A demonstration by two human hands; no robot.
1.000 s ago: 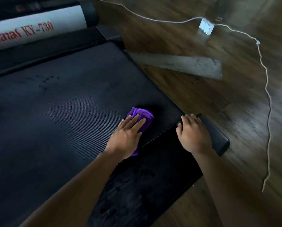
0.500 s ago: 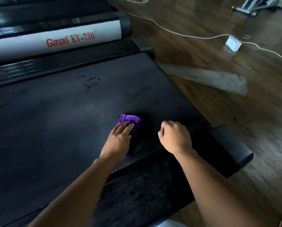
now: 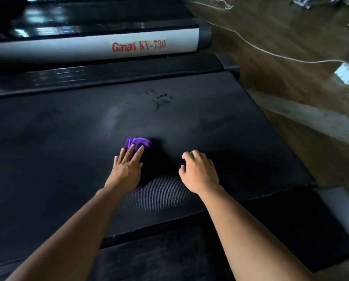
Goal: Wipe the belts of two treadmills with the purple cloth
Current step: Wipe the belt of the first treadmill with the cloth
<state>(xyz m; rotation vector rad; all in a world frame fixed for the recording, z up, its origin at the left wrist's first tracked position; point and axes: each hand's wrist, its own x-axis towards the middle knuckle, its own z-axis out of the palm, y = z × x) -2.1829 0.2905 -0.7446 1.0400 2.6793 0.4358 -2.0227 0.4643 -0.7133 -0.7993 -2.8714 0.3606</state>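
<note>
Dark wood floor [image 3: 280, 47] runs along the right of my view, with a white cable [image 3: 270, 53] trailing across it to a small white box [image 3: 347, 73]; nearly everything else in frame is the black treadmill belt [image 3: 68, 138]. My left hand [image 3: 127, 169] lies flat on the purple cloth [image 3: 139, 144], fingers spread and pressing it onto the belt near its middle, not curled around it, so the grip there is an open palm holding by pressure alone. My right hand [image 3: 199, 173] rests beside it on the belt, fingers loosely bent and empty, apparently taking some weight. A cluster of dark spots [image 3: 162, 98] sits farther up the belt, toward the grey cover marked "Ganas KY-730" [image 3: 139, 46]. My worry is the cloth: bunched and only pinned, it could roll or slide out from under the palm on a fast stroke, leaving bare skin dragging on the ribbed surface. Leaning on the right hand could also shift the belt if it runs free, and stretching for the spots would worsen that.
</note>
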